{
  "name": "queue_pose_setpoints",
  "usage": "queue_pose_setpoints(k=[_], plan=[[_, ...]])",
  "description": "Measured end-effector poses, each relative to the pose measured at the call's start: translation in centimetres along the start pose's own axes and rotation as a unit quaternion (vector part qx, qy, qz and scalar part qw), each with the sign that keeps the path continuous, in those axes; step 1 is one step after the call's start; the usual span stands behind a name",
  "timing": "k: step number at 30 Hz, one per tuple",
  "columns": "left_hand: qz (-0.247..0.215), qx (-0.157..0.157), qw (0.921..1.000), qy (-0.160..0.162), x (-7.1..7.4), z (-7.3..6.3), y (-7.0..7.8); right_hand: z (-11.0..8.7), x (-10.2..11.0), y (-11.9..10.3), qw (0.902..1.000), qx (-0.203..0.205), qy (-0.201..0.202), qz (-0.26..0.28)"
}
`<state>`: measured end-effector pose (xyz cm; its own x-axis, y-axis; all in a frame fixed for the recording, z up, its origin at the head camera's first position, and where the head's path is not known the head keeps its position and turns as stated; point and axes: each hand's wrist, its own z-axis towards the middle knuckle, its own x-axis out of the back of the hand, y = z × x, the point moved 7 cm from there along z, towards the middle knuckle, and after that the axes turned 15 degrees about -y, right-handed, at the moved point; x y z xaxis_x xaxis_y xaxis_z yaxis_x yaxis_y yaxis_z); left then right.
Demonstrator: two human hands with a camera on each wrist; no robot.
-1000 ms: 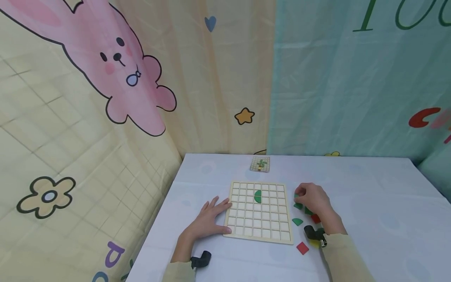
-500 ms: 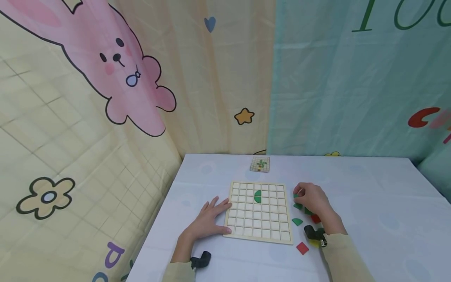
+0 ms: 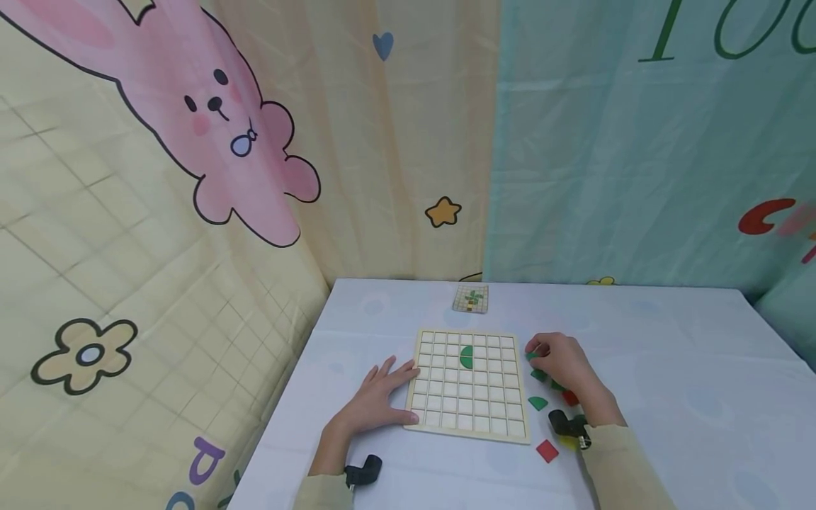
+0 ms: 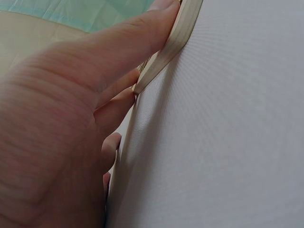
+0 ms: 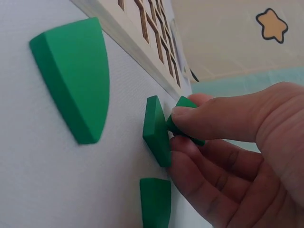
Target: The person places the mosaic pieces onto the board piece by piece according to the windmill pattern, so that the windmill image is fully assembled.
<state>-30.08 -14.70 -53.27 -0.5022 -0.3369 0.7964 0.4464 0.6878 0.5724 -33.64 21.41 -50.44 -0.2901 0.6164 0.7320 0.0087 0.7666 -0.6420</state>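
Note:
My left hand [image 3: 376, 401] rests with spread, mostly straight fingers on the left edge of a wooden grid board [image 3: 479, 406]. In the left wrist view, its thumb [image 4: 137, 40] lies along the board's wooden rim [image 4: 164, 64]. Two green quarter-round pieces [image 3: 467, 362] form a half disc in the grid's upper part. Right of the board, my right hand [image 3: 566, 360] pinches a green block [image 5: 185, 101] between thumb and fingers, just over the table. The fingers partly hide that block. Another green block [image 5: 156, 130] stands close beside the fingertips.
A loose green quarter-round block [image 3: 538, 403] and a red square block [image 3: 547, 450] lie right of the board. Another red block [image 3: 570, 398] and a yellow piece [image 3: 567, 442] are partly under the right arm. A small pattern card [image 3: 470, 298] lies behind the board.
The right hand has shifted slightly left towards the board, the pinched green block moving with it. The left hand stays on the board's edge.

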Motion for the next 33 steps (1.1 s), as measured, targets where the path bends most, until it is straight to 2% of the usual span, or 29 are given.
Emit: queue_pose_setpoints(k=[15,33], plan=[[-0.004,0.001,1.0000,0.001,0.0,0.0,0.0,-0.1,0.2,-0.5,0.9997,0.011,0.022,-0.003],[-0.004,0.021,0.9997,-0.008,0.0,0.0,0.1,0.1,-0.5,-2.1,0.9978,0.050,0.044,-0.003]])
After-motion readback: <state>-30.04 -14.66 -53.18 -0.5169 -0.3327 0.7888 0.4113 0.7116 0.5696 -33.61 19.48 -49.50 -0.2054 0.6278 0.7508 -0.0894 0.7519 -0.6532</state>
